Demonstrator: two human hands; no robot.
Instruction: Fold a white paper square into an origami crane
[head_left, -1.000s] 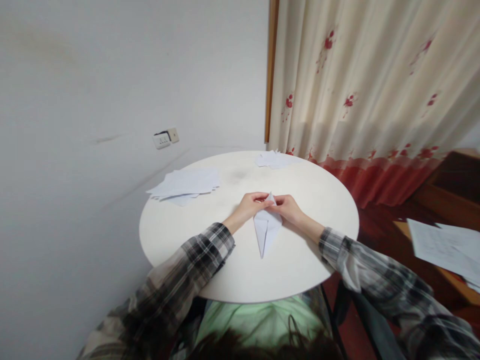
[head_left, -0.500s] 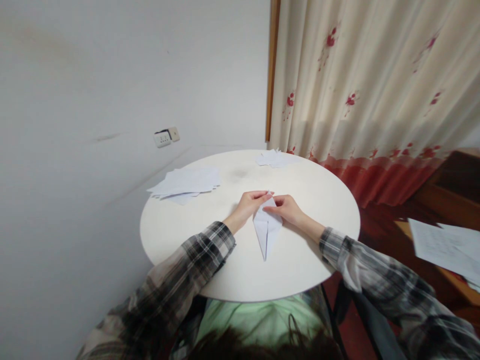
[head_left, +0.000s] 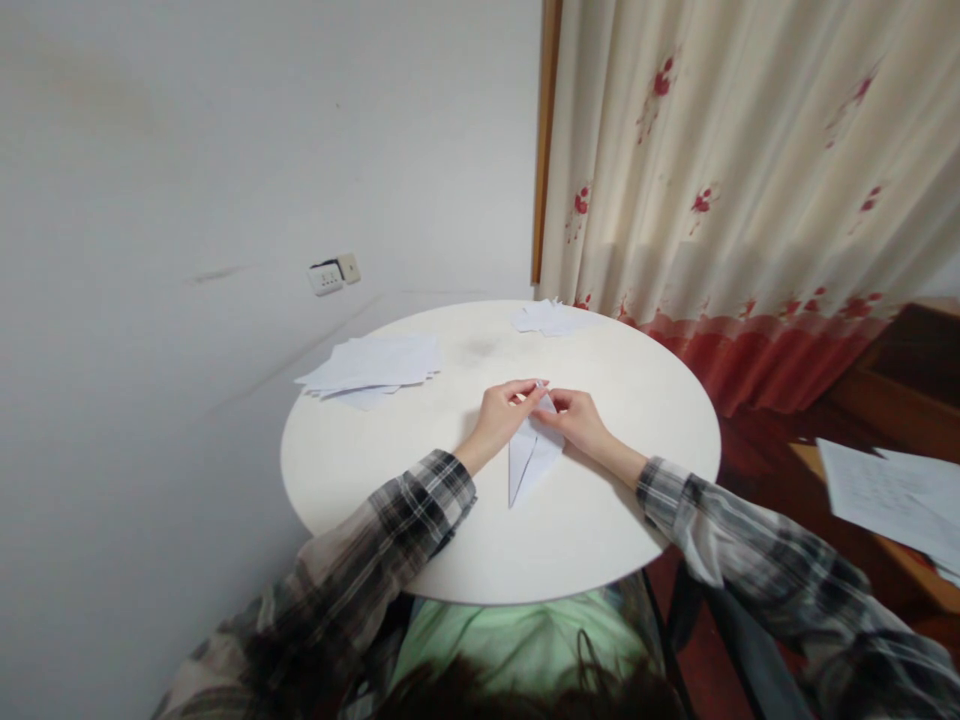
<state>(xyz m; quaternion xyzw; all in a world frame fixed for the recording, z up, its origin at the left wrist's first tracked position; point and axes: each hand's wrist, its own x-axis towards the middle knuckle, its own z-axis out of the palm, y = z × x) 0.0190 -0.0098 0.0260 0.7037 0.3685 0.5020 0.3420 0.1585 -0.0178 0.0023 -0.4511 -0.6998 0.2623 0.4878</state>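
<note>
A folded white sheet of paper (head_left: 534,462), shaped like a long kite with a slit down its middle, lies over the round white table (head_left: 480,555). Its narrow point faces me and leans a little to the left. With thumb and fingers, my left hand (head_left: 504,412) pinches the paper near its far tip and covers part of it. My right hand (head_left: 580,418) is closed on the paper's right upper edge, its thumb pressed on top. The fingertips of both hands are close together at the far end.
At the table's left edge lies a stack of white paper (head_left: 375,362). Smaller paper pieces (head_left: 551,317) lie at the back. Written sheets (head_left: 885,490) rest on a wooden surface to the right. A wall socket (head_left: 326,279) and a flowered curtain (head_left: 720,200) are beyond.
The folded paper has turned slightly, its near point swinging to the left and a little away from me. My left thumb has slid further over the paper's upper part.
</note>
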